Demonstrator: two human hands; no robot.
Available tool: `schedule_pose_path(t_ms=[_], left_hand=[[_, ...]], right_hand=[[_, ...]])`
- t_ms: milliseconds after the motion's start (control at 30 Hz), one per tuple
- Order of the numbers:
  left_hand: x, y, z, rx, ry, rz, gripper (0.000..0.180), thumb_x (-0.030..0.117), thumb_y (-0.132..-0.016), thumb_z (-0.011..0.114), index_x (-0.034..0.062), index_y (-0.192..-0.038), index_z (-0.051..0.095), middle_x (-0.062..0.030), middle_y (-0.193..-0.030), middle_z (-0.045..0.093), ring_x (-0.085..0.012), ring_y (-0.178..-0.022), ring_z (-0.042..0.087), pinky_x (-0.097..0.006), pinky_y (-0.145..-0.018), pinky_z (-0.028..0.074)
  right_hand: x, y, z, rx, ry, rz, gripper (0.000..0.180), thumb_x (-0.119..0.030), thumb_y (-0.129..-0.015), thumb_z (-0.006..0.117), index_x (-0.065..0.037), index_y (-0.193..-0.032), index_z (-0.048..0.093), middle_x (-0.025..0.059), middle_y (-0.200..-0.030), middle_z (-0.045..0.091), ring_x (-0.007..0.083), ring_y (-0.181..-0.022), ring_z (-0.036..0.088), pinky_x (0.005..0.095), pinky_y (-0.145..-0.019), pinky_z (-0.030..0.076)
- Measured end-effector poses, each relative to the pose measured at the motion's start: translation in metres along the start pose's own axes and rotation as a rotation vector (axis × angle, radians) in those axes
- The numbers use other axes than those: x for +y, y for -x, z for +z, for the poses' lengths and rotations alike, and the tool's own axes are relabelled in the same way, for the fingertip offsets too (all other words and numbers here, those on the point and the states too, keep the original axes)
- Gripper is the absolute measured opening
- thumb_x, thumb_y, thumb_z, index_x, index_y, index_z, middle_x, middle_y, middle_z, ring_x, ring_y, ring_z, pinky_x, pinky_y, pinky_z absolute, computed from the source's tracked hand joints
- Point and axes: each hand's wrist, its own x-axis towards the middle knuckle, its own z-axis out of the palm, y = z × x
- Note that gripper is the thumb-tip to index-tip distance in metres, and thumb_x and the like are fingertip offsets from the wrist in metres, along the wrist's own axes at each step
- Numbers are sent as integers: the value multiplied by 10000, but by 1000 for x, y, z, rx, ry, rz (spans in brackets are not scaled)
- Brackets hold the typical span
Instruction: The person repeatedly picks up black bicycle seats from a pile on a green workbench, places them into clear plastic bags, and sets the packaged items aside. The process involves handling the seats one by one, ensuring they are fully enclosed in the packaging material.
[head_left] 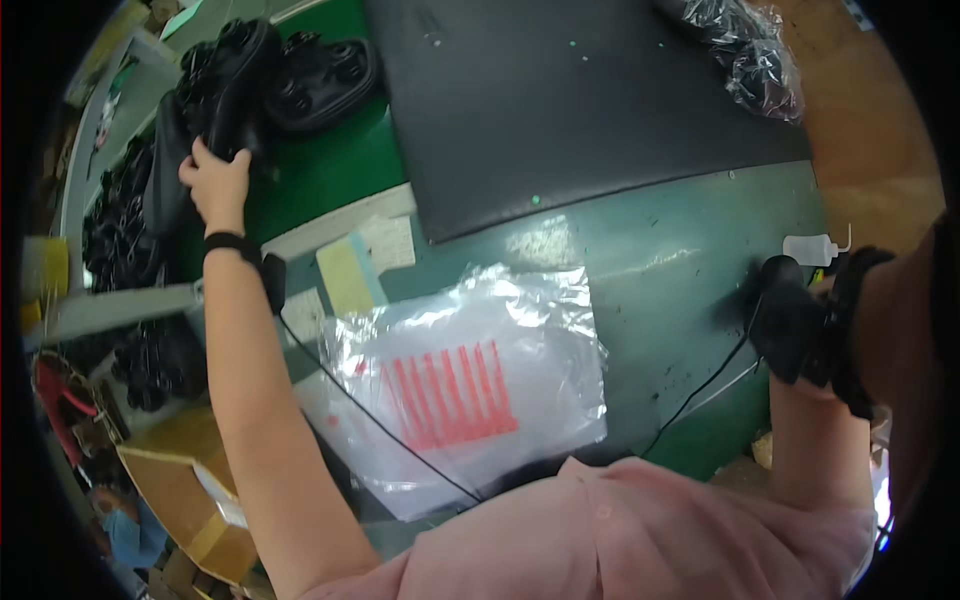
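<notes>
At the upper left, my left hand [218, 180] reaches over a heap of glossy black padded pieces [232, 100] whose kind I cannot make out. Its fingers and thumb are spread, the tips at the edge of one piece. Beside it, a rounded black piece [325, 85] rests on a green surface. At the right edge, my right hand [825, 287] is mostly hidden behind a black wrist device [790, 320]; its fingers do not show. A white squeeze bottle [810, 248] with a thin bent spout lies just beyond it.
Clear plastic bags with red printing [450, 390] lie on the green table [670, 290] before me. Behind them is a large black mat [600, 90], with a plastic-wrapped black item [755, 70] at its corner. Paper slips [350, 275], a cardboard box [190, 500] and thin black cables are nearby.
</notes>
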Motion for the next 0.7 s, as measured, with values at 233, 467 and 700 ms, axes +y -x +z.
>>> schedule_pose_path(t_ms=[233, 467, 700], left_hand=[[-19, -31, 1, -25, 205, 111, 665, 455, -760, 710, 105, -1271, 467, -268, -1131, 587, -387, -1030, 590, -406, -932, 442], [17, -36, -9, -99, 314, 166, 743, 531, -778, 670, -122, -1110, 548, -311, -1111, 608, -410, -1093, 576, -420, -933, 423], [34, 7, -118, -524, 1315, -467, 432, 426, -904, 589, 31, -1077, 577, -10, -645, 549, -15, -451, 401, -153, -358, 257]], right_hand=[[-48, 71, -42, 81, 183, 227, 493, -137, -884, 556, 8, -1341, 443, 174, -1253, 543, 235, -1128, 547, 346, -951, 437], [-74, 118, -60, 125, 261, 269, 474, -130, -879, 561, 3, -1323, 460, 164, -1207, 569, 222, -1089, 563, 342, -946, 440], [-48, 124, -58, 119, 242, 126, 456, -123, -874, 567, -3, -1305, 478, 154, -1160, 595, 209, -1050, 580, 339, -940, 443]])
